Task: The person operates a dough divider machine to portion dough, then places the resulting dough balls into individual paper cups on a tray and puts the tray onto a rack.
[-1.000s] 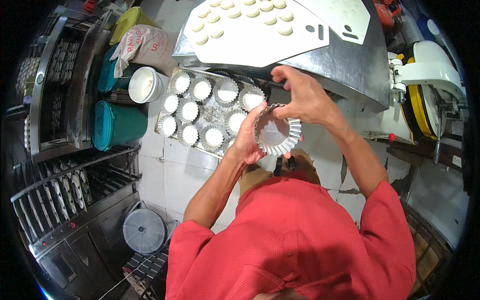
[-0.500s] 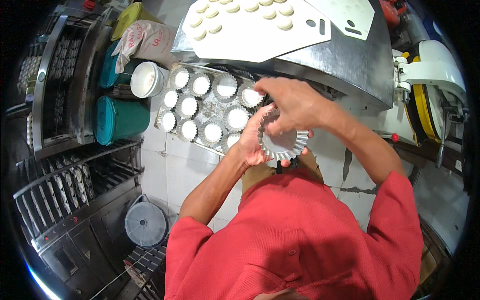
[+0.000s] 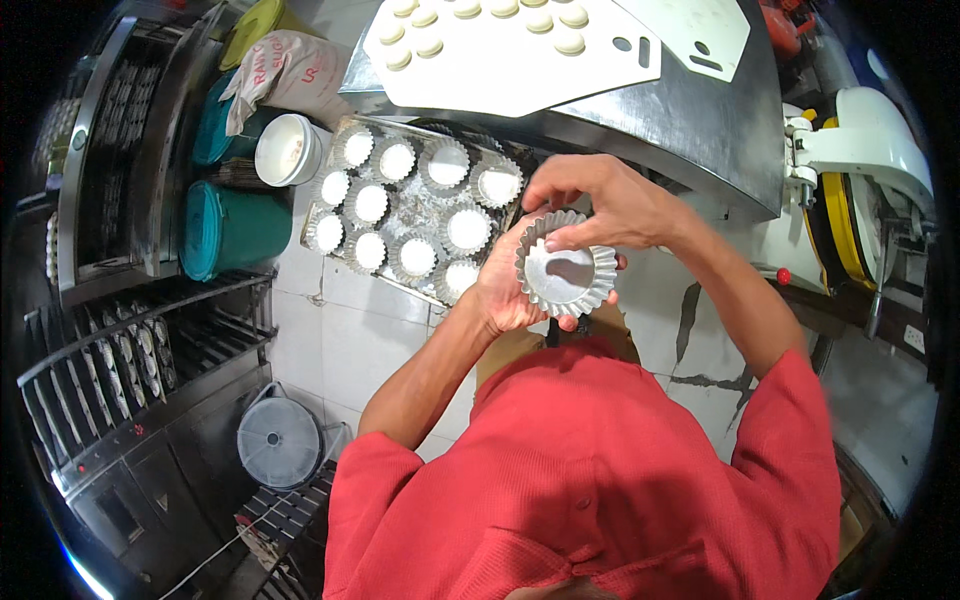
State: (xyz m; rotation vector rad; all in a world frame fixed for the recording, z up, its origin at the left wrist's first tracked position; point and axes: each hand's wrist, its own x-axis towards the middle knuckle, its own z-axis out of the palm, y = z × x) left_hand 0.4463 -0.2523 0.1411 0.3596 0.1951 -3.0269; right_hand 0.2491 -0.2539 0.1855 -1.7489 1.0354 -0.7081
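A silvery fluted tart tin (image 3: 585, 290) rests in my left hand (image 3: 503, 285), whose fingers wrap beneath it and show at its far side. Over the tin's upper rim my right hand (image 3: 610, 205) is curled, its thumb inside and its other fingers bent at the rim. A pale patch lies by that thumb; whether it is dough I cannot tell. Left of my hands, several more fluted tins (image 3: 467, 230) with white contents stand on a worn metal tray (image 3: 408, 208).
Ahead, a steel table (image 3: 690, 130) bears a white board (image 3: 480, 75) with round pale dough pieces. A white tub (image 3: 285, 150), teal bins (image 3: 232, 232) and a printed sack (image 3: 300, 75) stand left. At right is a white machine (image 3: 850, 140); a rack (image 3: 130, 355) is lower left.
My right thumb has moved up from the tin's middle toward its upper rim, uncovering more of the inside. My left hand keeps its hold. The view has shifted slightly.
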